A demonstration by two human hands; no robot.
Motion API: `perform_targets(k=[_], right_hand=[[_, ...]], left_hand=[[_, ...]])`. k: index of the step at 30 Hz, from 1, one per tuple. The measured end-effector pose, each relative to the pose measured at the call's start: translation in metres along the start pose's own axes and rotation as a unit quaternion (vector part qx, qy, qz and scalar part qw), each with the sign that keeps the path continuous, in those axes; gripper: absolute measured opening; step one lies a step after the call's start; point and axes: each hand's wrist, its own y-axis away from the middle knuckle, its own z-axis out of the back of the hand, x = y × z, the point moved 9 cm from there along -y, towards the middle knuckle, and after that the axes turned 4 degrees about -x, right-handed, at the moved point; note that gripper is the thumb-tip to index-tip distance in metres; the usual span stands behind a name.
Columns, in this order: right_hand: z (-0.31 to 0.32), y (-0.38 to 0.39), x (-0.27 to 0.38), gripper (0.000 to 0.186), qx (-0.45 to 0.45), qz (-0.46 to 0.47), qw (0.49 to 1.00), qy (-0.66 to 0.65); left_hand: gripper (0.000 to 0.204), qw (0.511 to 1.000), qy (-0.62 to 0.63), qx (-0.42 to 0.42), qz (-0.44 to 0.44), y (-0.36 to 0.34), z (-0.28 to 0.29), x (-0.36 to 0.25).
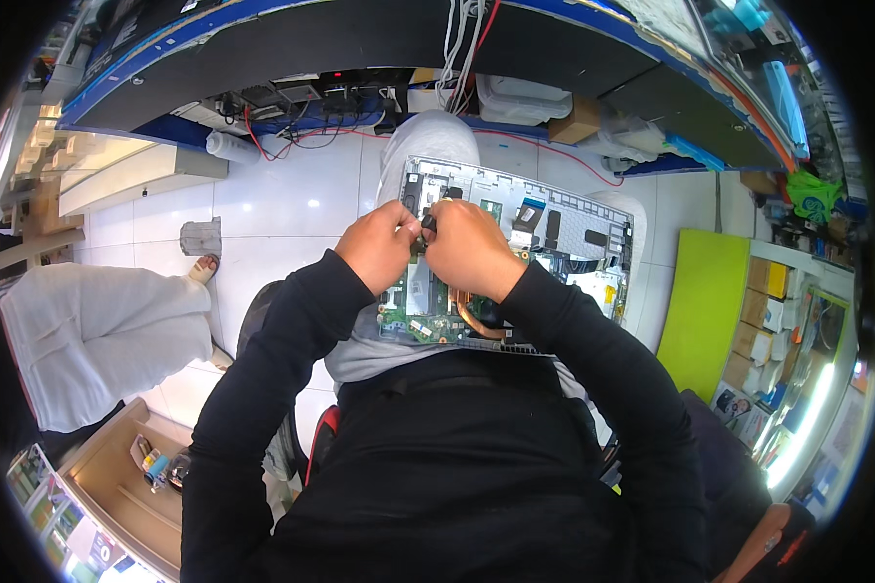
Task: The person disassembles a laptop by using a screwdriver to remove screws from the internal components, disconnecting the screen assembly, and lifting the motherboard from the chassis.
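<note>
An opened laptop chassis (583, 243) rests on my lap, showing a green circuit board (397, 323), a copper heat pipe (469, 313), ribbon cables and a silver plate (420, 291). My left hand (379, 250) is pinched at the board's upper left, its fingertips hiding whatever they hold. Beside it, my right hand (462, 248) is curled closed around a small black item (428, 225) over the same area; I cannot tell what the item is. Both hands nearly touch.
Above is a dark counter (593, 58) with cables, a clear plastic box (523, 102) and a cardboard box (574, 121). Another person in pale trousers (107, 340) is at left, above an open wooden drawer (117, 457). A lime-green panel (700, 311) and shelves (787, 350) stand at right.
</note>
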Motion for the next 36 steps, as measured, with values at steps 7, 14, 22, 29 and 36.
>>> perform_targets(k=[7,14,22,29,36], right_hand=[[0.004,0.007,0.003,0.015,-0.090,0.023,0.996,-0.011],[0.006,0.010,0.003,0.017,-0.096,0.017,0.995,-0.013],[0.009,0.011,0.002,0.015,-0.125,0.013,0.992,-0.009],[0.026,0.002,0.015,0.016,-0.094,0.053,0.994,0.030],[0.034,-0.001,-0.013,0.024,-0.010,-0.012,1.000,-0.014]], left_hand=[[0.018,0.999,-0.030,-0.026,0.005,0.001,0.002,-0.004],[0.015,0.999,-0.034,-0.030,0.007,0.003,0.003,-0.005],[0.014,0.999,-0.024,-0.038,-0.002,0.003,0.003,-0.008],[0.016,1.000,-0.028,-0.004,0.001,0.012,-0.006,-0.004],[0.022,1.000,0.003,-0.003,0.001,0.002,-0.004,-0.001]])
